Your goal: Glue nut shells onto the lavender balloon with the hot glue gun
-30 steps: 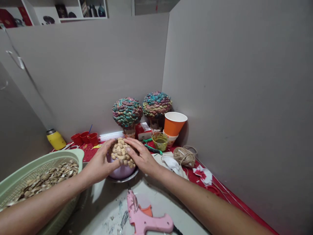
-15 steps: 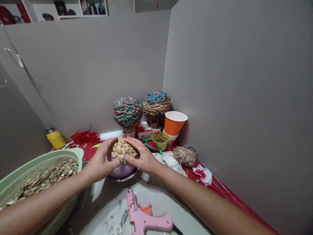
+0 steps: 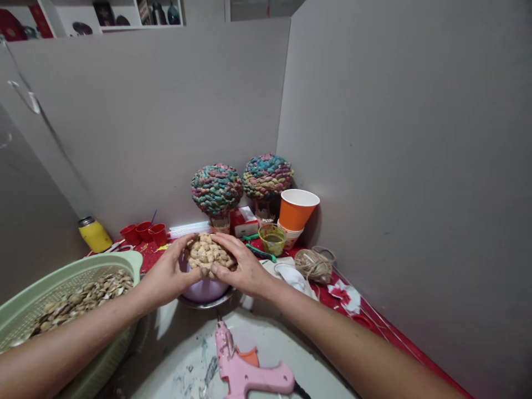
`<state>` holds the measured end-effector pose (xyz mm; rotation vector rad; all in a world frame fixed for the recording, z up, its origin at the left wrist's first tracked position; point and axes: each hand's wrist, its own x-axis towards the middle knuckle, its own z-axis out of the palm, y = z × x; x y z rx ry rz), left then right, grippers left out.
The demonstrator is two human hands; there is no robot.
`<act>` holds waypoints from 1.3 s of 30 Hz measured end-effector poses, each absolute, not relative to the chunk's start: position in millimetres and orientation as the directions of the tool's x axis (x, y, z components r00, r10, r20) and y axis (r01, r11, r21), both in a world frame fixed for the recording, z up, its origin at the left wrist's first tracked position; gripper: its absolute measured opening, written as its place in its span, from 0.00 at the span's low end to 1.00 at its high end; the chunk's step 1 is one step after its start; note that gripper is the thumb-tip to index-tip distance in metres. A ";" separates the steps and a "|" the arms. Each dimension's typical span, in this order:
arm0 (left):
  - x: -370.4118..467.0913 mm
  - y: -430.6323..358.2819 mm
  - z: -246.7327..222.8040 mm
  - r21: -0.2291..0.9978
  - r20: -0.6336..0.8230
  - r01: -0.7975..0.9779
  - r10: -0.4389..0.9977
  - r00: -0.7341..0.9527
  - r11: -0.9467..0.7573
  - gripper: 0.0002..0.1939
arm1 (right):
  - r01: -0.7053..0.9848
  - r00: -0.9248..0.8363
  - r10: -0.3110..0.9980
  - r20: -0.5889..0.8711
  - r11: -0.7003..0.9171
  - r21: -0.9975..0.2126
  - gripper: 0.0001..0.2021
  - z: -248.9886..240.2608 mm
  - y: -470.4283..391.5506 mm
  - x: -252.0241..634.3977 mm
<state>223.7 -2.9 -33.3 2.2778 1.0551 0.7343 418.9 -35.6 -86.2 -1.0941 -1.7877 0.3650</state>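
1. Peanut-covered ball (image 3: 210, 256): it sits over a metal dish (image 3: 208, 305) on the tabletop (image 3: 174, 354), its smooth purple lower part (image 3: 205, 292) bare on the near side.
2. The left grip (image 3: 172, 271) and right grip (image 3: 245, 269) are both closed around the peanut layer, cupping it from opposite sides.
3. Uneven thumb pressure could crack a peanut or pull off any that is weakly stuck.
4. The purple part looks round, so a harder push from one side might roll it in the dish.
5. The pink glue gun (image 3: 247, 368) lies just nearer the person, nozzle towards the dish; if hot, it could burn a dropped wrist.
6. Pose: both forearms slant forward and inward. The left one crosses above the green basket (image 3: 137, 265), and sagging could catch its rim. The thumbs nearly meet in front; the fingers arch over the far side.
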 end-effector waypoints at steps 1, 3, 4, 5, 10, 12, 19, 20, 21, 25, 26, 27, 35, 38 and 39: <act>224.0 -2.6 -33.9 0.649 0.257 0.510 0.794 0.551 -0.564 0.34 | 0.515 -0.122 0.806 0.579 0.550 -0.657 0.30 -86.7 -35.5 418.8; 224.4 -2.2 -35.2 0.646 0.270 0.499 0.784 0.558 -0.578 0.36 | 0.514 -0.117 0.805 0.582 0.550 -0.658 0.30 -87.7 -35.3 418.9; 224.5 -2.1 -35.7 0.643 0.276 0.496 0.780 0.561 -0.584 0.36 | 0.513 -0.116 0.804 0.583 0.551 -0.658 0.29 -88.2 -35.2 419.0; 224.5 -2.0 -36.2 0.641 0.279 0.494 0.778 0.563 -0.587 0.37 | 0.510 -0.116 0.803 0.585 0.553 -0.658 0.29 -88.5 -35.1 419.3; 224.8 -1.9 -35.8 0.639 0.289 0.491 0.775 0.561 -0.593 0.37 | 0.506 -0.143 0.803 0.579 0.562 -0.654 0.30 -89.1 -35.6 421.2; 225.1 -2.2 -35.2 0.639 0.284 0.496 0.780 0.557 -0.587 0.37 | 0.511 -0.147 0.805 0.575 0.560 -0.653 0.31 -88.8 -35.9 421.4; 223.2 -2.6 -36.1 0.625 0.303 0.495 0.772 0.559 -0.604 0.36 | 0.516 -0.145 0.807 0.573 0.556 -0.652 0.31 -87.3 -37.0 420.6; 222.7 -2.6 -36.2 0.619 0.300 0.505 0.775 0.556 -0.601 0.36 | 0.517 -0.146 0.808 0.572 0.555 -0.652 0.31 -87.0 -37.2 420.5; 222.2 -2.7 -36.1 0.615 0.293 0.515 0.780 0.553 -0.596 0.37 | 0.517 -0.145 0.808 0.570 0.554 -0.653 0.31 -86.8 -37.4 420.4; 220.9 -2.0 -36.0 0.610 0.291 0.521 0.781 0.553 -0.597 0.37 | 0.523 -0.143 0.812 0.566 0.548 -0.653 0.32 -86.5 -37.5 420.1; 220.8 -1.4 -36.4 0.606 0.304 0.515 0.775 0.554 -0.606 0.37 | 0.524 -0.143 0.812 0.566 0.547 -0.653 0.32 -86.5 -37.5 420.1; 220.8 -0.7 -36.9 0.601 0.314 0.511 0.770 0.556 -0.614 0.37 | 0.524 -0.142 0.812 0.566 0.547 -0.653 0.32 -86.6 -37.5 420.1; 220.5 1.8 -38.8 0.595 0.320 0.494 0.751 0.577 -0.634 0.36 | 0.520 -0.127 0.811 0.570 0.544 -0.658 0.32 -86.9 -38.2 419.6; 221.3 0.2 -37.8 0.600 0.312 0.501 0.759 0.572 -0.624 0.35 | 0.522 -0.121 0.813 0.570 0.540 -0.660 0.31 -87.6 -37.8 419.0; 221.7 -0.4 -37.5 0.600 0.311 0.504 0.762 0.568 -0.621 0.35 | 0.523 -0.120 0.813 0.570 0.540 -0.659 0.31 -87.8 -37.6 418.8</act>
